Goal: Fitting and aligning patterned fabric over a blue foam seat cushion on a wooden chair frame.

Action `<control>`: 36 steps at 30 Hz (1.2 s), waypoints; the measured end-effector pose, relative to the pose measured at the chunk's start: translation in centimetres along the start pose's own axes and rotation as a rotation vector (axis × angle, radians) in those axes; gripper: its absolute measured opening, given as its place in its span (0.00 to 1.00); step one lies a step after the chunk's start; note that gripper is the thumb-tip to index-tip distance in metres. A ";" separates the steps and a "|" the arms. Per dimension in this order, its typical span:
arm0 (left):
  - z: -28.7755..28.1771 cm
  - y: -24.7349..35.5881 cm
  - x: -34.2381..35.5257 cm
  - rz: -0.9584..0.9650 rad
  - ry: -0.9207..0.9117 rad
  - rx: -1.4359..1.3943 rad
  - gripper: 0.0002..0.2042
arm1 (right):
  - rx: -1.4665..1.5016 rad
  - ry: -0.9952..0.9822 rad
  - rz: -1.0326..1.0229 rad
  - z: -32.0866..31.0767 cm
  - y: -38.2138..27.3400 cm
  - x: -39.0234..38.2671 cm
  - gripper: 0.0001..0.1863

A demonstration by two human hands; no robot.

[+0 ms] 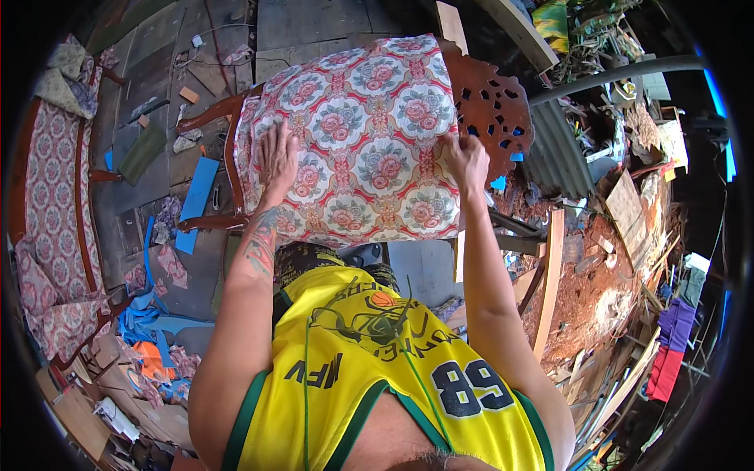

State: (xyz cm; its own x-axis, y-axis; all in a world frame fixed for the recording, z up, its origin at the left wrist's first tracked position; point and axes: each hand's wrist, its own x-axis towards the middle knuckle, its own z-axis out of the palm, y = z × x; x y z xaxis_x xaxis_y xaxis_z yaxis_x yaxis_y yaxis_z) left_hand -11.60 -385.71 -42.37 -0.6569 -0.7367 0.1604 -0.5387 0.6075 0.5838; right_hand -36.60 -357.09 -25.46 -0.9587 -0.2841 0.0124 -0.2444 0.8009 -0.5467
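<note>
A floral red, cream and grey fabric [369, 110] covers a wooden chair lying across the middle, with curved brown legs [206, 224] at the left and a carved, pierced brown panel [491, 102] at the right. My left hand [279, 157] rests with fingers stretched out on the fabric near its left end. My right hand [470, 161] has its fingers closed on the fabric's right edge, beside the carved panel.
Another upholstered wooden piece [59, 188] stands at the left. Blue strips [196, 204] and scraps litter the floor boards [137, 94]. Timber offcuts [550, 282], a corrugated sheet [554, 161] and debris on reddish dirt [597, 306] lie at the right.
</note>
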 end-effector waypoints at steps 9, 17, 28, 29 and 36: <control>-1.8 -2.7 1.3 -0.278 -0.018 -0.045 0.42 | 0.025 -0.001 0.074 0.0 -4.4 3.8 0.20; -6.0 1.2 2.9 -0.680 -0.015 -0.169 0.51 | 0.002 0.060 0.092 1.4 -4.4 3.2 0.19; -3.7 -3.6 4.1 -0.660 -0.069 -0.797 0.20 | 0.006 -0.058 0.126 0.5 -4.9 4.3 0.19; -3.9 -3.5 4.0 -0.664 -0.073 -0.793 0.20 | 0.012 -0.044 0.113 0.6 -4.8 4.3 0.19; -5.5 -2.1 4.3 -0.620 -0.084 -0.864 0.17 | 0.025 -0.008 0.104 0.8 -4.4 4.7 0.19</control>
State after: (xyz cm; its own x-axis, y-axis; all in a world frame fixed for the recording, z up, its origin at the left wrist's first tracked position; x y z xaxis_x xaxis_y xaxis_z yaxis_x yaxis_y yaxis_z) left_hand -10.39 -391.81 -38.57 -0.4486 -0.8017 -0.3950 -0.2562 -0.3081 0.9162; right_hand -39.87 -362.36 -23.63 -0.9775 -0.2045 -0.0519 -0.1401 0.8131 -0.5650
